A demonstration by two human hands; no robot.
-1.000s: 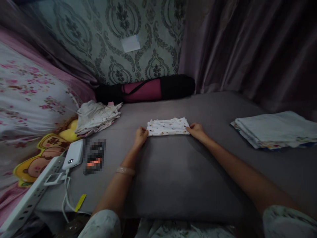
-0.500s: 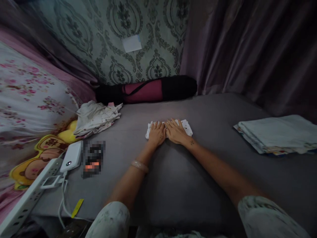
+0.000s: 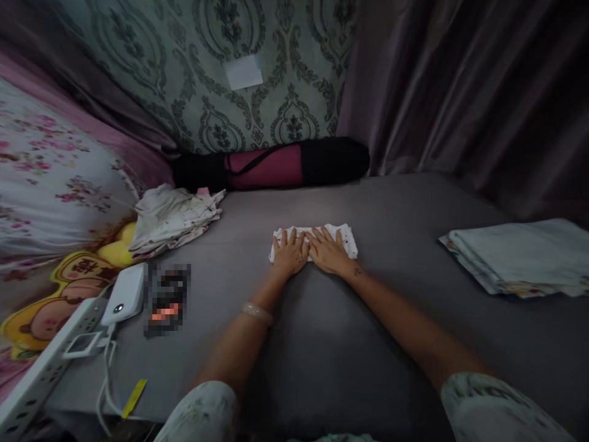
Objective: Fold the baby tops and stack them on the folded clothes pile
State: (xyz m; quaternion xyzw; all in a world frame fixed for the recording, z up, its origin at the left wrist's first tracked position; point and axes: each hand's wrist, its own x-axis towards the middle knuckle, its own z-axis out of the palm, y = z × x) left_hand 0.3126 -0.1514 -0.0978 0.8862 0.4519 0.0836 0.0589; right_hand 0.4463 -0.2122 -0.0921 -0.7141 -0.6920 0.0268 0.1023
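A small folded white cloth (image 3: 347, 240) with dark specks lies on the grey sheet-covered surface (image 3: 322, 344), in the middle of the view. My left hand (image 3: 289, 253) rests flat on its left part, fingers spread. Beside it, my right hand (image 3: 327, 250) lies flat on the middle and right part, fingers also apart. The thumbs of both hands meet near the cloth's centre. Much of the cloth is hidden under my palms; its ends and far edge show.
At right lies a stack of folded cloths (image 3: 519, 252). Rumpled clothes (image 3: 175, 215) are at the back left, near a yellow plush (image 3: 76, 276). A white power bank (image 3: 124, 294), cables and a power strip (image 3: 50, 368) line the left edge. A long black-and-red bag (image 3: 271, 166) lies along the wall.
Both hands have spread their fingers more and press flatter on the folded cloth. The cloth looks slightly flatter, and the view has shifted a little.
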